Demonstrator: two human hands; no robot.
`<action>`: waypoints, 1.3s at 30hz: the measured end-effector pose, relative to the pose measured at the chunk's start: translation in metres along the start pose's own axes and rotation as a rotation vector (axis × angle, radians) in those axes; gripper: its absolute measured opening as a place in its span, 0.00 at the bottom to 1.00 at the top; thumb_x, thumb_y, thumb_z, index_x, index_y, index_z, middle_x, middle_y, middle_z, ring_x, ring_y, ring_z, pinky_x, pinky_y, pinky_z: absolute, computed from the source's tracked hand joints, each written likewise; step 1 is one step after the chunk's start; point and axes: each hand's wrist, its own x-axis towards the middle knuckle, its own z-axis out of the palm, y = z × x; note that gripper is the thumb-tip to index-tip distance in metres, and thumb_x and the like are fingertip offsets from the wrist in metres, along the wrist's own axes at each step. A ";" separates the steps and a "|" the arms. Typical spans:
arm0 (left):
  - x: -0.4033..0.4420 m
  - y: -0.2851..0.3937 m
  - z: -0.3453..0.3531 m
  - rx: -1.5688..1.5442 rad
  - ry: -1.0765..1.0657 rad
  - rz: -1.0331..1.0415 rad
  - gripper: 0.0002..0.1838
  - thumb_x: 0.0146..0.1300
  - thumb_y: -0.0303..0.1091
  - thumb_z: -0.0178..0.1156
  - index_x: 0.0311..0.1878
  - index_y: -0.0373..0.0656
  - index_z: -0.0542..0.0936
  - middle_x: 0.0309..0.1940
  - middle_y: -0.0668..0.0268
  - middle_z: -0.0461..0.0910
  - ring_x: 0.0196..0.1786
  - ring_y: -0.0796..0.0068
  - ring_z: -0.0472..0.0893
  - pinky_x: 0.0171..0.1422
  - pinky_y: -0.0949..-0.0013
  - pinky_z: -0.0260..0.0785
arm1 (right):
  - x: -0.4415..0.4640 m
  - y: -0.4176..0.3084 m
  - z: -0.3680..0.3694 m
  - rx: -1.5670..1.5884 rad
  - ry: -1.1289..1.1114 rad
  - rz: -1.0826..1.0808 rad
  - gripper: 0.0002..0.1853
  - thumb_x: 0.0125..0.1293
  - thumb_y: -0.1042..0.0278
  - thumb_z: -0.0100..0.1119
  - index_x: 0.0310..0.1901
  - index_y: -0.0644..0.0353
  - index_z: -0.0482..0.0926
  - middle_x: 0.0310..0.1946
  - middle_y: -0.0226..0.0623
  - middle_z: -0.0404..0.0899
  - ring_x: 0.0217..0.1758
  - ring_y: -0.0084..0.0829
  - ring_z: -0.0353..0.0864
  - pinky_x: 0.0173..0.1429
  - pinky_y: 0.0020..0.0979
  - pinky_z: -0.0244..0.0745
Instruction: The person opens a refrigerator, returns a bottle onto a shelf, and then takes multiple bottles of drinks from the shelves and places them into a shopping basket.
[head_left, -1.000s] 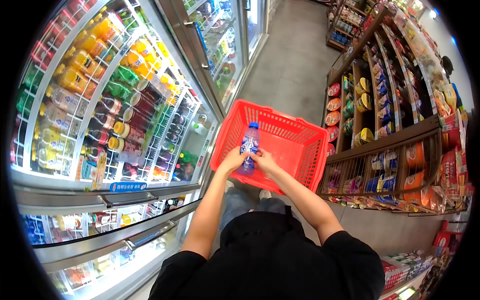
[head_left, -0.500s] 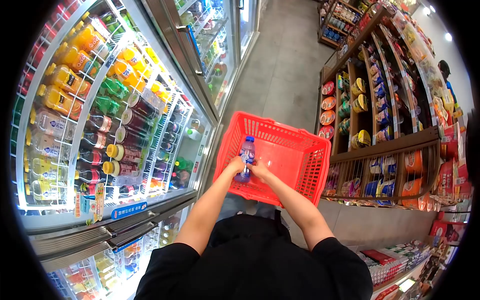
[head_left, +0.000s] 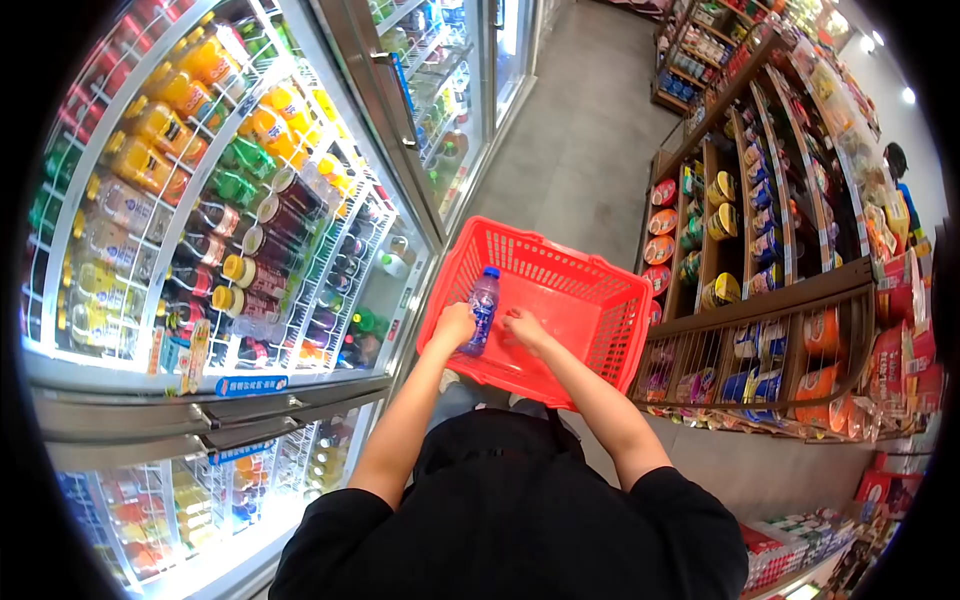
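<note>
A blue-purple drink bottle point(head_left: 483, 312) with a blue cap and printed label is inside the red shopping basket point(head_left: 610, 345), near its left side. My left hand point(head_left: 456, 324) is closed against the bottle's left side, its fingertips partly hidden. My right hand point(head_left: 523, 330) hovers over the basket just right of the bottle, apart from it, with fingers loosely bent and nothing in them. The basket is in front of my body, its right part showing bare red plastic.
On the left stands a glass-fronted drinks fridge point(head_left: 400, 375) with several rows of bottles. Another fridge door point(head_left: 400, 100) is farther up the aisle. Shelves of packaged noodles point(head_left: 770, 300) line the right. Grey floor point(head_left: 560, 120) runs ahead, and stacked cartons point(head_left: 800, 545) are at lower right.
My right hand has come off the bottle and moved slightly right. My left hand stays at the bottle, which has shifted a little left in view with the basket.
</note>
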 end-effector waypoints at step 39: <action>-0.367 -0.226 -0.181 -1.287 1.480 -0.034 0.41 0.73 0.67 0.36 0.22 0.40 0.79 0.19 0.64 0.78 0.28 0.72 0.77 0.42 0.70 0.66 | -0.222 -0.103 0.405 -0.084 -1.007 -0.649 0.19 0.77 0.56 0.46 0.49 0.65 0.79 0.42 0.38 0.83 0.45 0.26 0.82 0.51 0.30 0.77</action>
